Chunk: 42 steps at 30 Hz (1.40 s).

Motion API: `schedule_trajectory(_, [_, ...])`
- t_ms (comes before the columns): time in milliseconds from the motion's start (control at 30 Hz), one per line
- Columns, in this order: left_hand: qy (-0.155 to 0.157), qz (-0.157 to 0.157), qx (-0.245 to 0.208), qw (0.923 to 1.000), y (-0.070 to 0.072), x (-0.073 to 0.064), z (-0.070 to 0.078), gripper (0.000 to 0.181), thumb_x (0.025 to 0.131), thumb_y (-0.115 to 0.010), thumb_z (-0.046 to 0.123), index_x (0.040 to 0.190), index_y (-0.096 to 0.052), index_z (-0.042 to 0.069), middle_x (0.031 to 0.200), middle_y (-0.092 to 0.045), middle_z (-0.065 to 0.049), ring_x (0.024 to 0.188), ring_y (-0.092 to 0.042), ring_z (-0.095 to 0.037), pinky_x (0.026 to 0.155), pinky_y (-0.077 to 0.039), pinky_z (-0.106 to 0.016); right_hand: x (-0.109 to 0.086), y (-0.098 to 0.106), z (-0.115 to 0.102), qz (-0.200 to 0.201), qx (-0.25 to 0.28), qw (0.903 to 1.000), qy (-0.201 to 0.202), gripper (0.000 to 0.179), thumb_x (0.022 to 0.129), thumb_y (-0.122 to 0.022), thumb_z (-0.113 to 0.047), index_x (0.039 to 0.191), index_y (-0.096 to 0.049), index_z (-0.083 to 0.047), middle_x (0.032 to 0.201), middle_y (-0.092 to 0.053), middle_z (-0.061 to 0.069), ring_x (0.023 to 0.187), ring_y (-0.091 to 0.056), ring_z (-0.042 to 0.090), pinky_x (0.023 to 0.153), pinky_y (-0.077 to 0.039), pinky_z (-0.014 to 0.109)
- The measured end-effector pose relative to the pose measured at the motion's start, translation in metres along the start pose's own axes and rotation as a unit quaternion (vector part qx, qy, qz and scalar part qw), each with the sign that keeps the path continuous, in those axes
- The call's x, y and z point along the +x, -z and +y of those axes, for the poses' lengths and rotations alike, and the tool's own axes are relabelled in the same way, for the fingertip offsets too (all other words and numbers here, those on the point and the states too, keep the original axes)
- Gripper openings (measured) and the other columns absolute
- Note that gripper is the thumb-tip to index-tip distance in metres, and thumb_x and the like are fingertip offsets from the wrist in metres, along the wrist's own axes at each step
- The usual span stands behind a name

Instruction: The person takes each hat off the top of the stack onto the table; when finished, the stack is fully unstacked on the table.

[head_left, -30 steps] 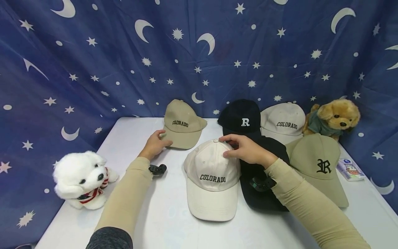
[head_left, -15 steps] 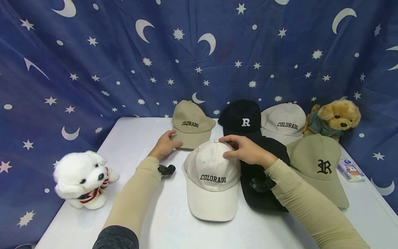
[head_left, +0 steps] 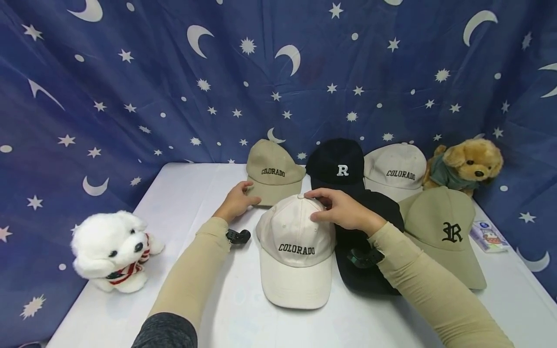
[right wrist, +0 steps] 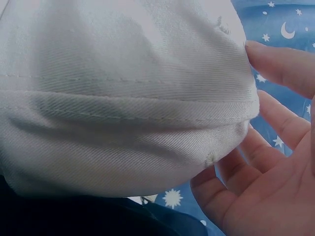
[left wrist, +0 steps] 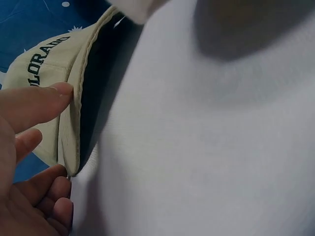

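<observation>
The tan cap (head_left: 271,166), lettered COLORADO, stands at the back of the white table. My left hand (head_left: 237,200) grips its brim at the left side; the left wrist view shows the thumb (left wrist: 47,105) on the brim's upper face and the other fingers by its edge. Nearer the front sits a cream cap (head_left: 296,241) with the same lettering, brim toward me. My right hand (head_left: 344,210) holds its crown from above, thumb and fingertips against the cloth near the top button. Part of a black cap (head_left: 361,266) shows behind my right wrist.
A black cap with an R (head_left: 337,164) and another cream cap (head_left: 398,169) stand at the back right. A khaki cap (head_left: 444,222) lies in front of them. A white toy dog (head_left: 113,251) sits left, a brown one (head_left: 470,162) right, beside a purple packet (head_left: 489,237).
My left hand has slid the tan cap to the right along the back of the table, close to the black R cap. My right hand and the front cream cap have stayed in place.
</observation>
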<state>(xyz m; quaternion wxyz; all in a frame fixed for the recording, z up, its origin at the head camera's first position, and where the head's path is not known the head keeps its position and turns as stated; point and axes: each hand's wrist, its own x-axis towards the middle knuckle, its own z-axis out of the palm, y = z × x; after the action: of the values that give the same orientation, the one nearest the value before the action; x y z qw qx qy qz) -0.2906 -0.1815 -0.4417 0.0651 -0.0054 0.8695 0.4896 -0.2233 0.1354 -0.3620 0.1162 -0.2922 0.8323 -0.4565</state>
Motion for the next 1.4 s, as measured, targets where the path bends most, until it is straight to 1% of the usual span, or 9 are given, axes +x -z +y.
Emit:
schedule_trajectory(167, [-0.004, 0.002, 0.001, 1.0000, -0.003, -0.001, 0.002, 0.069, 0.089, -0.072, 0.020, 0.149, -0.042, 0.003, 0.153, -0.038, -0.025, 0.143, -0.032, -0.037, 0.118, -0.023, -0.044, 0.001, 0.000, 0.002, -0.002, -0.002, 1.0000, -0.006, 0.054, 0.087, -0.077, -0.009, 0.136, -0.058, 0.001, 0.126, -0.059, 0.017, 0.100, -0.058, 0.027, 0.085, -0.052, 0.038])
schedule_trajectory(333, [-0.005, 0.002, 0.008, 1.0000, -0.007, -0.002, 0.002, 0.068, 0.089, -0.072, 0.024, 0.148, -0.044, 0.005, 0.152, -0.040, -0.023, 0.143, -0.033, -0.036, 0.117, -0.023, -0.044, 0.001, 0.000, 0.003, -0.005, 0.001, 1.0000, -0.004, 0.054, 0.086, -0.077, -0.008, 0.136, -0.057, 0.002, 0.127, -0.059, 0.017, 0.101, -0.058, 0.027, 0.085, -0.052, 0.038])
schedule_trajectory(467, [0.002, 0.001, 0.010, 0.9999, -0.007, -0.001, 0.002, 0.067, 0.091, -0.070, 0.024, 0.149, -0.042, 0.006, 0.153, -0.039, -0.021, 0.144, -0.030, -0.035, 0.118, -0.020, -0.044, 0.002, 0.000, 0.004, -0.004, 0.006, 1.0000, -0.002, 0.054, 0.086, -0.077, -0.007, 0.135, -0.058, 0.002, 0.128, -0.059, 0.017, 0.102, -0.058, 0.027, 0.086, -0.052, 0.038])
schedule_trajectory(600, [0.006, -0.001, 0.013, 0.9999, -0.007, 0.000, 0.002, 0.068, 0.091, -0.070, 0.025, 0.150, -0.042, 0.007, 0.154, -0.039, -0.019, 0.145, -0.030, -0.034, 0.118, -0.020, -0.044, 0.002, 0.000, 0.005, -0.003, 0.006, 1.0000, -0.002, 0.054, 0.086, -0.077, -0.007, 0.135, -0.057, 0.002, 0.129, -0.059, 0.017, 0.102, -0.058, 0.027, 0.086, -0.052, 0.038])
schedule_trajectory(833, [0.000, -0.005, -0.007, 1.0000, -0.010, 0.002, 0.004, 0.069, 0.088, -0.074, 0.021, 0.148, -0.044, 0.006, 0.154, -0.040, -0.018, 0.144, -0.031, -0.032, 0.118, -0.021, -0.042, 0.000, 0.002, 0.005, 0.000, 0.007, 1.0000, -0.003, 0.054, 0.086, -0.076, -0.006, 0.136, -0.057, 0.003, 0.131, -0.058, 0.019, 0.103, -0.058, 0.028, 0.088, -0.051, 0.040])
schedule_trajectory(1000, [-0.004, -0.010, -0.009, 0.9999, -0.012, 0.003, 0.004, 0.070, 0.087, -0.074, 0.023, 0.148, -0.044, 0.006, 0.154, -0.040, -0.017, 0.144, -0.031, -0.032, 0.118, -0.021, -0.041, -0.003, 0.002, 0.006, 0.000, 0.007, 0.9999, -0.007, 0.054, 0.086, -0.077, -0.007, 0.136, -0.056, 0.003, 0.131, -0.058, 0.019, 0.103, -0.057, 0.030, 0.089, -0.051, 0.041])
schedule_trajectory(1200, [-0.008, -0.010, -0.018, 0.9998, -0.008, 0.000, 0.001, 0.070, 0.090, -0.072, 0.024, 0.150, -0.041, 0.006, 0.154, -0.039, -0.018, 0.144, -0.031, -0.033, 0.118, -0.022, -0.042, -0.003, 0.001, 0.005, 0.001, 0.015, 0.9999, -0.002, 0.054, 0.086, -0.077, -0.006, 0.135, -0.057, 0.003, 0.131, -0.058, 0.019, 0.104, -0.058, 0.029, 0.090, -0.051, 0.044])
schedule_trajectory(1400, [-0.024, -0.011, -0.023, 0.9994, -0.001, -0.004, 0.004, 0.065, 0.095, -0.069, 0.023, 0.151, -0.040, 0.006, 0.157, -0.035, -0.018, 0.145, -0.028, -0.036, 0.118, -0.023, -0.045, -0.005, 0.003, 0.004, 0.006, 0.020, 0.9998, -0.002, 0.054, 0.086, -0.077, -0.007, 0.135, -0.057, 0.003, 0.127, -0.060, 0.018, 0.105, -0.059, 0.031, 0.087, -0.052, 0.040])
